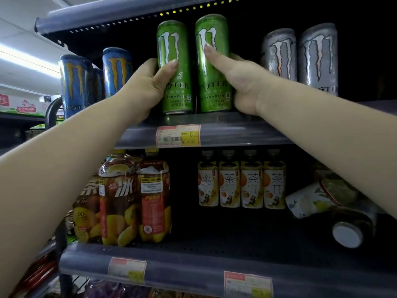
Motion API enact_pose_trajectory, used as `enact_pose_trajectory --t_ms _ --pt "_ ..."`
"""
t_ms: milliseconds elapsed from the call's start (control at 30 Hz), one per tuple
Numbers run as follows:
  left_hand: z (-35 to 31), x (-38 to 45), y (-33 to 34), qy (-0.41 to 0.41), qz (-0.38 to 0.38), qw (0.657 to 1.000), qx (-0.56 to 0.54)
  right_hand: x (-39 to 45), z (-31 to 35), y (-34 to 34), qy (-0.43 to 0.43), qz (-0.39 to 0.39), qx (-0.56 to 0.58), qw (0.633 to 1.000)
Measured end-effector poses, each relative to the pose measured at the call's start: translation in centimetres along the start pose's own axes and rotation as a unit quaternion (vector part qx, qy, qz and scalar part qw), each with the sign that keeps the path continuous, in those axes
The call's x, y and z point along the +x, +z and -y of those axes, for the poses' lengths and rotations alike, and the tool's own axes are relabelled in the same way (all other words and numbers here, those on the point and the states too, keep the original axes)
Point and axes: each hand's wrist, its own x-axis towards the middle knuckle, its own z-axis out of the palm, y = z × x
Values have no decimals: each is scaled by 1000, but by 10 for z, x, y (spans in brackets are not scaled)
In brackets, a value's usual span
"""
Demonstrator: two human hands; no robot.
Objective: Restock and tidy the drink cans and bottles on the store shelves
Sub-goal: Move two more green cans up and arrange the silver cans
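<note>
While both green cans stand just above the price tag [178,136], the left hand [139,91] grips the left green can [175,67] and the right hand [242,82] grips the right green can [214,82].

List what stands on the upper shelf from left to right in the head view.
Blue cans → left hand on the left green can → right green can held by right hand → silver cans.

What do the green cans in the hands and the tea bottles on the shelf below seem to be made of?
Green cans: likely thin metal with a glossy printed coat; long highlights run down their sides.
Tea bottles: probably clear plastic under matte wrap labels; dark liquid shows above the labels.
Shelf edge: grey with a dull sheen; material unclear.
</note>
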Motion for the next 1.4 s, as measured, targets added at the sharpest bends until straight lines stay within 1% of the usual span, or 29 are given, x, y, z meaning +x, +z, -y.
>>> enact_pose_trajectory --t_ms 67,167,233,300,400,467,567,700,933,1067,1233,1300,1400 --pt "4 0 -2 -1 -5 1000 -11 3 -4 -1 -2 7 -1 1000" --pt "9 -1 -2 14 14 1000 3 6 -7 -1 21 15 0 1000" --pt "10 -1 -3 17 26 999 -8 6 -8 -1 16 10 0 1000" --pt "11 -1 -5 14 22 999 -18 7 -10 -2 2 2 0 1000" --pt "17 0 -8 2 15 1000 -27 7 -10 -4 2 -10 -8 1000" --pt "20 -1 -11 4 23 1000 4 7 -9 -5 3 -15 -16 1000" --pt "20 -2 -13 13 51 994 92 6 -9 -4 8 -18 -27 999" --pt "17 -2 -10 -10 48 991 122 4 -9 -4 4 -24 -37 999" --pt "14 -1 -5 -55 57 987 137 10 -12 -4 6 -41 -76 996" --pt "16 0 -4 -70 31 985 157 10 -12 -3 4 -54 -99 994" --pt "16 3 -3 -73 8 979 191 9 -9 -4 11 -38 -111 993" --pt "15 3 -3 -78 13 979 189 8 -10 -4 2 -42 -130 991" --pt "15 2 -4 -85 41 977 191 9 -14 0 -20 -47 -146 988"
